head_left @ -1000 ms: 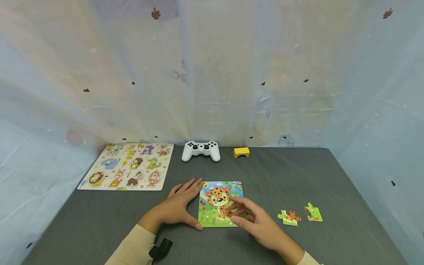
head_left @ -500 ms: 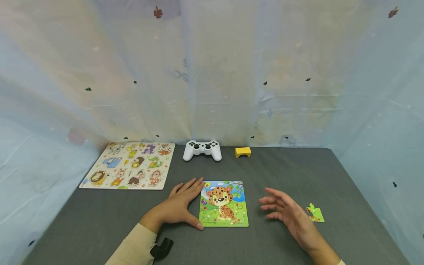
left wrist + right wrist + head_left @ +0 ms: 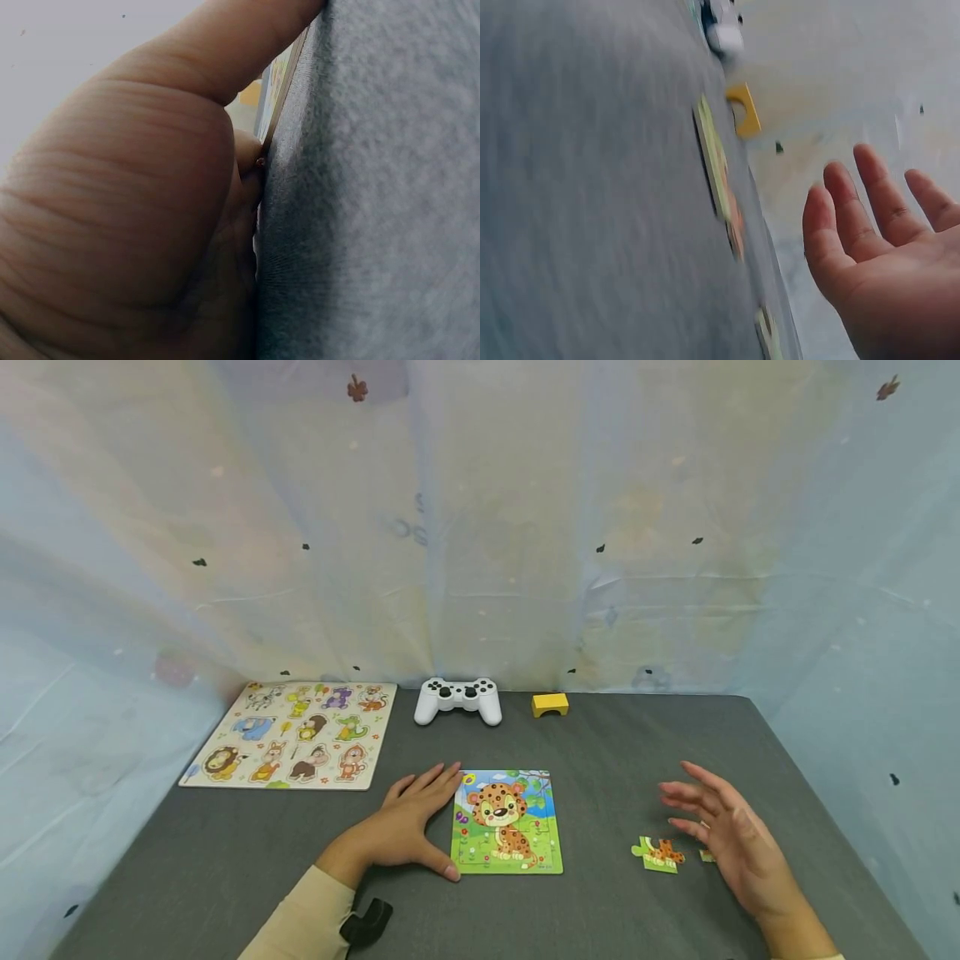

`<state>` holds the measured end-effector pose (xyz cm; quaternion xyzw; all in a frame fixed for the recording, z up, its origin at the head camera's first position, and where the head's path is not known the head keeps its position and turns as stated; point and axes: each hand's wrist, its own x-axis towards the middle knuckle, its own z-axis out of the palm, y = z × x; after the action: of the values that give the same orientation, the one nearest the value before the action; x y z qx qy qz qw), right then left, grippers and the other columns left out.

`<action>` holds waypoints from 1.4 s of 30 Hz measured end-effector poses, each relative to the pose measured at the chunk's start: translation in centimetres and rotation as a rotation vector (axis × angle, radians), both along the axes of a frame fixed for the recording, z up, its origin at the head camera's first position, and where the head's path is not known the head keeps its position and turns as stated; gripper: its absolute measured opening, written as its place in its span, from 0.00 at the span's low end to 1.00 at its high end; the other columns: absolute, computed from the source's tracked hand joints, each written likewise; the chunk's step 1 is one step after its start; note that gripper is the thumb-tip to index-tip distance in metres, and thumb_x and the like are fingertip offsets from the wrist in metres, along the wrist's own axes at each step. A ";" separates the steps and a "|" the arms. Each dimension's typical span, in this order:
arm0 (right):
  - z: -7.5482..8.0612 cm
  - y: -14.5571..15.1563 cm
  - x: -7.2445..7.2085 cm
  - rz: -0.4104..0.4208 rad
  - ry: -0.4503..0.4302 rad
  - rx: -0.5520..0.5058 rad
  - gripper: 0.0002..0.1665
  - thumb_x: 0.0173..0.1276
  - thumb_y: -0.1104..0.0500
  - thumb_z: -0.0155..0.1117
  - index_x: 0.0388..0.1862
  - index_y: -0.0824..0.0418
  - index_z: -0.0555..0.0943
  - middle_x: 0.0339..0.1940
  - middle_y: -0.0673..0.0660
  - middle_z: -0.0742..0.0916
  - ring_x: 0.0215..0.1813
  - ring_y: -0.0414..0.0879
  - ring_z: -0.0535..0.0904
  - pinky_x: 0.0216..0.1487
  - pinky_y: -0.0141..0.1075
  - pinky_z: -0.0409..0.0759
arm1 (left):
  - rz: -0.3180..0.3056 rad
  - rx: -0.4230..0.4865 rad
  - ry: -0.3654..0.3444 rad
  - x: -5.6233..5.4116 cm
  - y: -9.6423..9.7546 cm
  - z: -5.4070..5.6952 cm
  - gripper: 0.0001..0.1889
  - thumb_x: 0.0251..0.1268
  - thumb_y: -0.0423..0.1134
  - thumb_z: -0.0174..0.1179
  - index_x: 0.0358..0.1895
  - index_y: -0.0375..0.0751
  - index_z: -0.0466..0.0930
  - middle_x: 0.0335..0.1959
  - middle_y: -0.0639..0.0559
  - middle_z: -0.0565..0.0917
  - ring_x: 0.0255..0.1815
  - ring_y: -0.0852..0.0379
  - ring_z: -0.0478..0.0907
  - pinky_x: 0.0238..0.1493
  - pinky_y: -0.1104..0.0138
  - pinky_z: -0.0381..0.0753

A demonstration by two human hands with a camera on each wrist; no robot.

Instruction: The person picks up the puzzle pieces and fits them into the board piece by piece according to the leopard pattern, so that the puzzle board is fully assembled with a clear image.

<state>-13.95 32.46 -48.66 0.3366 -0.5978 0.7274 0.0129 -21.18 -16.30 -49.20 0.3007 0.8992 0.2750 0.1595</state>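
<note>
A square leopard jigsaw puzzle (image 3: pixel 504 822) lies at the middle of the dark grey table. My left hand (image 3: pixel 408 827) rests flat at its left edge, fingers spread, with the thumb at the lower left corner. In the left wrist view, the left thumb (image 3: pixel 225 45) reaches past the puzzle's edge. Over on the right, my right hand (image 3: pixel 738 843) hovers with loosely bent fingers and nothing in them. One loose puzzle piece (image 3: pixel 658 855) with leopard spots lies to its left. A second, green piece (image 3: pixel 707 855) is mostly hidden behind the right hand.
A white board (image 3: pixel 292 735) with several animal pictures lies at the back left. Beside it along the back edge are a white game controller (image 3: pixel 457 700) and a yellow arch block (image 3: pixel 550 704). Plastic sheeting (image 3: pixel 495 527) hangs behind the table.
My right hand has moved from over the puzzle out to the right, uncovering the puzzle's right side and passing over the loose pieces. The left hand has stayed at the puzzle's edge.
</note>
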 end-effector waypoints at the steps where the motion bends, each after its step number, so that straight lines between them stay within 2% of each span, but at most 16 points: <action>1: 0.0 0.3 0.1 -0.043 -0.005 0.027 0.35 0.92 0.58 0.20 0.88 0.75 0.45 0.79 0.70 0.75 0.77 0.57 0.73 0.69 0.43 0.77 | 0.001 0.001 -0.001 0.0 0.0 0.0 0.74 0.45 0.75 0.81 0.91 0.48 0.49 0.91 0.54 0.45 0.90 0.49 0.37 0.80 0.37 0.33; 5: -0.1 1.2 0.5 -0.222 -0.080 0.167 0.32 0.92 0.62 0.29 0.90 0.68 0.53 0.75 0.63 0.80 0.73 0.51 0.77 0.66 0.37 0.79 | 0.003 0.000 0.000 0.0 0.0 0.0 0.74 0.45 0.75 0.81 0.91 0.47 0.49 0.91 0.54 0.45 0.90 0.49 0.37 0.80 0.37 0.33; 8: -0.3 1.4 0.6 -0.330 -0.130 0.333 0.32 0.91 0.66 0.38 0.89 0.65 0.58 0.72 0.61 0.82 0.69 0.46 0.79 0.61 0.34 0.79 | 0.006 -0.005 0.005 0.0 -0.1 0.0 0.74 0.45 0.75 0.81 0.91 0.48 0.49 0.91 0.55 0.45 0.90 0.49 0.37 0.80 0.37 0.33; 11: -0.7 1.2 0.6 -0.398 -0.138 0.547 0.31 0.88 0.67 0.51 0.87 0.64 0.65 0.70 0.61 0.83 0.67 0.40 0.80 0.57 0.31 0.79 | 0.007 -0.004 0.007 -0.1 -0.1 -0.1 0.74 0.44 0.76 0.81 0.91 0.48 0.49 0.91 0.55 0.45 0.90 0.49 0.37 0.80 0.37 0.33; 14: -1.1 0.8 0.6 -0.433 -0.115 0.748 0.31 0.83 0.59 0.68 0.81 0.57 0.75 0.71 0.55 0.83 0.68 0.35 0.76 0.58 0.30 0.76 | 0.005 -0.003 0.007 -0.1 -0.2 -0.2 0.74 0.44 0.76 0.80 0.91 0.48 0.49 0.91 0.55 0.45 0.90 0.49 0.37 0.80 0.37 0.33; 16: -1.2 0.5 0.7 -0.449 -0.072 0.858 0.29 0.77 0.53 0.76 0.74 0.49 0.83 0.71 0.51 0.82 0.69 0.38 0.72 0.59 0.33 0.74 | 0.005 -0.005 0.009 -0.1 -0.2 -0.3 0.74 0.44 0.76 0.80 0.91 0.48 0.49 0.91 0.55 0.45 0.90 0.49 0.37 0.80 0.37 0.33; 18: -1.2 0.2 0.7 -0.457 -0.041 0.919 0.24 0.72 0.50 0.80 0.66 0.43 0.87 0.71 0.49 0.81 0.70 0.43 0.70 0.60 0.35 0.73 | 0.006 -0.004 0.009 -0.1 -0.2 -0.3 0.74 0.44 0.76 0.80 0.91 0.48 0.49 0.91 0.55 0.45 0.90 0.49 0.37 0.80 0.37 0.33; 20: -1.1 0.0 0.6 -0.456 -0.014 0.947 0.18 0.71 0.50 0.81 0.58 0.40 0.89 0.71 0.51 0.81 0.70 0.50 0.69 0.60 0.39 0.72 | 0.007 -0.004 0.008 -0.1 -0.2 -0.3 0.74 0.44 0.76 0.80 0.91 0.48 0.49 0.91 0.55 0.45 0.90 0.49 0.37 0.80 0.37 0.33; 23: -0.8 -0.3 0.6 -0.459 -0.038 0.960 0.12 0.71 0.49 0.80 0.50 0.37 0.90 0.71 0.52 0.81 0.70 0.55 0.69 0.59 0.43 0.73 | 0.009 -0.006 0.009 -0.1 -0.1 -0.3 0.74 0.44 0.76 0.81 0.91 0.48 0.49 0.91 0.55 0.45 0.90 0.49 0.37 0.80 0.37 0.33; 28: -0.4 -0.9 0.8 -0.432 -0.054 0.990 0.16 0.67 0.49 0.83 0.50 0.40 0.88 0.73 0.56 0.80 0.70 0.59 0.69 0.59 0.54 0.75 | 0.010 -0.012 0.016 -0.2 0.0 -0.3 0.74 0.44 0.76 0.81 0.91 0.48 0.50 0.91 0.55 0.46 0.90 0.49 0.37 0.80 0.38 0.33; 31: -0.3 -1.1 0.9 -0.430 -0.023 0.978 0.19 0.65 0.51 0.85 0.51 0.43 0.86 0.70 0.56 0.81 0.68 0.59 0.71 0.59 0.48 0.74 | 0.007 -0.011 0.015 -0.2 0.0 -0.3 0.74 0.44 0.76 0.81 0.91 0.48 0.50 0.91 0.55 0.45 0.90 0.49 0.37 0.80 0.38 0.33; 35: -0.4 -1.5 0.7 -0.459 -0.007 0.929 0.18 0.68 0.56 0.83 0.51 0.46 0.85 0.56 0.47 0.85 0.56 0.46 0.78 0.53 0.38 0.77 | 0.004 -0.006 0.013 -0.2 0.0 -0.3 0.74 0.44 0.76 0.80 0.91 0.48 0.49 0.91 0.55 0.45 0.90 0.49 0.37 0.80 0.38 0.33; 38: -0.4 -1.9 0.7 -0.475 -0.039 0.870 0.14 0.71 0.60 0.80 0.52 0.50 0.87 0.48 0.44 0.85 0.44 0.40 0.80 0.43 0.36 0.81 | 0.002 -0.006 0.015 -0.2 -0.1 -0.4 0.74 0.44 0.76 0.80 0.91 0.49 0.49 0.91 0.55 0.45 0.90 0.50 0.37 0.80 0.37 0.33; 42: -0.4 -2.6 0.8 -0.505 -0.084 0.779 0.16 0.73 0.64 0.77 0.57 0.57 0.88 0.45 0.47 0.87 0.38 0.41 0.82 0.36 0.35 0.82 | 0.000 -0.008 0.013 -0.2 -0.1 -0.5 0.74 0.44 0.76 0.80 0.91 0.49 0.49 0.91 0.56 0.45 0.90 0.50 0.36 0.80 0.37 0.33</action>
<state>-13.10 29.88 -49.04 0.1303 -0.8897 0.4358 0.0380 -21.35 -16.36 -49.72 0.3018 0.9013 0.2693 0.1550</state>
